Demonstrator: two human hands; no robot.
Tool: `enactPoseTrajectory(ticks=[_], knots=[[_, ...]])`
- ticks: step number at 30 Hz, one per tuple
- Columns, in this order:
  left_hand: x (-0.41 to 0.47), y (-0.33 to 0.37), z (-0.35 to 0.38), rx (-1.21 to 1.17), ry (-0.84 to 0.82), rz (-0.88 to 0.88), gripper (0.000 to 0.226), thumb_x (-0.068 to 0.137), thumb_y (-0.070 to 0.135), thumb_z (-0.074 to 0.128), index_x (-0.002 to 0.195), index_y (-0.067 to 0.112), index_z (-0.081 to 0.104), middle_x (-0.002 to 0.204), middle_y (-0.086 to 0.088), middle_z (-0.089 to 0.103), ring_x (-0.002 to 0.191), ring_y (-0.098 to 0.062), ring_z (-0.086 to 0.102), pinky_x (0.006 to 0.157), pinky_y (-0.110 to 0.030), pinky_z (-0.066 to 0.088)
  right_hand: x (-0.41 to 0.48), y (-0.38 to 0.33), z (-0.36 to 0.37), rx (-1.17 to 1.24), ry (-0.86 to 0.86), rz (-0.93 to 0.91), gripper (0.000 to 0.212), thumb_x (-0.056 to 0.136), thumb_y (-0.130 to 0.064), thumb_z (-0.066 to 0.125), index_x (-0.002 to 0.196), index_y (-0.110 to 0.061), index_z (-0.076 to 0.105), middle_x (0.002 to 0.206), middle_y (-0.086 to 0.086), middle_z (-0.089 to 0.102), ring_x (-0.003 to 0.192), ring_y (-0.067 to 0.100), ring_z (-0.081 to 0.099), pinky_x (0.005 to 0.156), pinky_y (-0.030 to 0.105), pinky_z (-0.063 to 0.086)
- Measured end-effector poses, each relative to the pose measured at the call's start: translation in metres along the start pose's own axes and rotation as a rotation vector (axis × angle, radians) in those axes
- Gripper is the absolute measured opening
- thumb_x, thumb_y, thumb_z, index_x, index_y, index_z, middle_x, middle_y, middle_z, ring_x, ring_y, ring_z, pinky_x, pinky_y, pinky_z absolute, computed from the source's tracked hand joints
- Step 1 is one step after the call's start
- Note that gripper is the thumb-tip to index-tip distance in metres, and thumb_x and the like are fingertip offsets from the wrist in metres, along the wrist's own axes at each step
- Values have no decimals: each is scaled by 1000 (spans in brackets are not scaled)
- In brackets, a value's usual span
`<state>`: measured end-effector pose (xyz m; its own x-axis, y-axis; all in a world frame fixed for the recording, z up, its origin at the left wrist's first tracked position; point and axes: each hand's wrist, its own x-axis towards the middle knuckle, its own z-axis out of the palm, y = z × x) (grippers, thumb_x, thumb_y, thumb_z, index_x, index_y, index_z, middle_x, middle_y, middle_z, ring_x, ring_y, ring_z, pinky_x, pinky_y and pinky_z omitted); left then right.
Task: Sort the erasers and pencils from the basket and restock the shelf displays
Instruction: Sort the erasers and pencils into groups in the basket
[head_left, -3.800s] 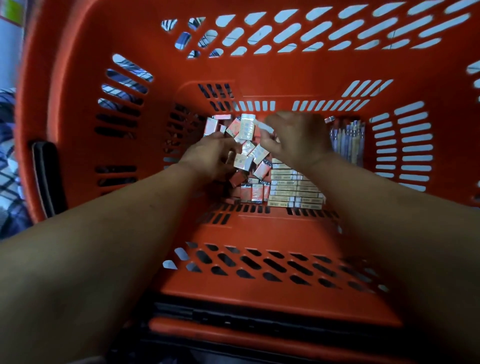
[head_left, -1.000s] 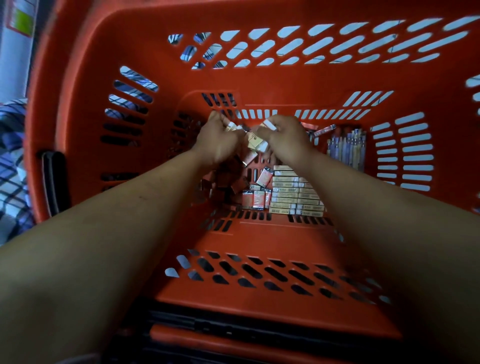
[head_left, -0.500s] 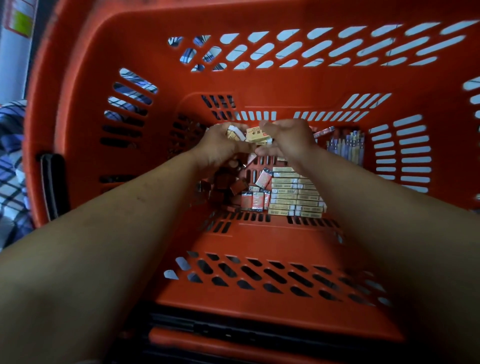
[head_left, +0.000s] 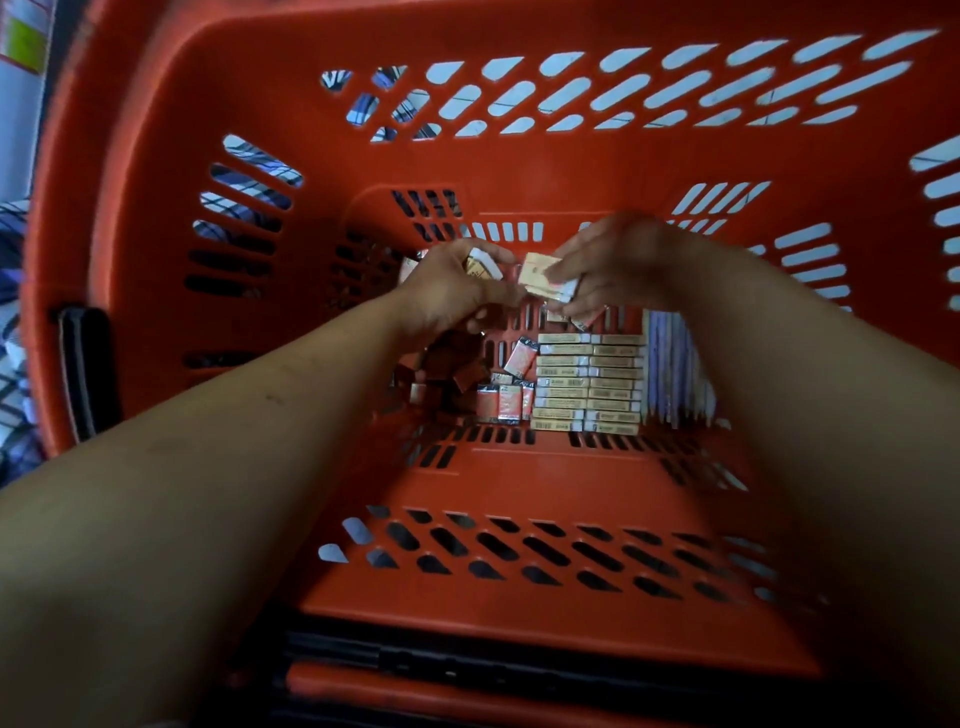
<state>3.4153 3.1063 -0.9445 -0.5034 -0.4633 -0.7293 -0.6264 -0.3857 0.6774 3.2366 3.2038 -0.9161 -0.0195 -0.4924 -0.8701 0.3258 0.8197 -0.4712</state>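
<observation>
We note both hands low in the orange basket (head_left: 519, 156) near its far wall, left hand (head_left: 447, 296) closed on a white-tipped eraser (head_left: 480, 262), right hand (head_left: 608, 265) pinching tan eraser boxes (head_left: 543, 278), stacked boxes (head_left: 587, 382) and pencils (head_left: 670, 364) on the floor.

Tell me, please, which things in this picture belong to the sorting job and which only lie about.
Belonging to the job:
- orange basket
- erasers in the left hand
- erasers in the right hand
- stacked erasers
- loose red erasers
- pencils

Just lying about:
- checked cloth
</observation>
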Motion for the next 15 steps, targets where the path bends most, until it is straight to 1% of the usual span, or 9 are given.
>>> enactPoseTrajectory(ticks=[2,4,5,7,9,11,13,14,15], knots=[[1,3,5,34,14,15,18,89,-2,71,99,8,60,68,-12,70,40,-16,46,42,-22,37,0,-2,-13,18,12,100,32,91,8,62,122,10,55,119,36,60,90,44,71,71,39,64],[-1,6,10,155,46,30,3,95,4,61,95,5,58,60,-3,69,38,-14,45,40,-20,36,2,1,-26,-103,53,113,29,88,8,66,116,10,59,116,32,66,91,40,74,77,41,63],[-1,7,13,206,53,39,5,97,7,56,92,4,58,55,1,67,36,-12,44,39,-18,36,3,3,-31,-175,86,104,25,87,7,68,111,9,62,112,29,68,88,36,75,78,41,63],[0,7,17,260,42,35,17,100,11,50,85,6,57,47,4,61,33,-10,43,36,-16,32,3,8,-40,-409,172,73,22,84,4,72,105,6,67,103,25,72,83,32,75,81,43,62],[1,3,20,317,17,27,15,101,15,50,87,10,56,46,5,57,32,-9,42,36,-17,32,3,11,-42,-600,224,54,21,81,3,74,102,6,70,97,24,72,83,34,75,84,47,61],[4,-3,23,407,-9,30,10,97,19,55,91,12,57,51,2,59,36,-12,47,40,-20,36,5,17,-40,-647,249,65,22,80,4,72,101,6,69,94,24,71,80,34,74,82,48,62],[4,-7,27,461,-41,17,11,95,22,57,95,11,60,54,3,63,40,-12,53,43,-21,42,7,24,-38,-635,255,71,20,81,1,71,100,6,68,92,25,72,81,35,74,81,48,62],[3,-9,29,468,-57,2,17,95,24,58,102,9,61,59,0,67,44,-13,56,44,-23,45,8,27,-36,-630,255,65,17,82,-1,70,98,5,69,91,24,73,80,33,74,78,44,63],[2,-11,32,463,-72,-11,24,95,24,58,111,5,60,65,-4,70,47,-13,59,47,-25,48,10,30,-33,-635,255,47,14,83,-5,69,94,4,69,88,22,73,75,29,73,71,39,62]])
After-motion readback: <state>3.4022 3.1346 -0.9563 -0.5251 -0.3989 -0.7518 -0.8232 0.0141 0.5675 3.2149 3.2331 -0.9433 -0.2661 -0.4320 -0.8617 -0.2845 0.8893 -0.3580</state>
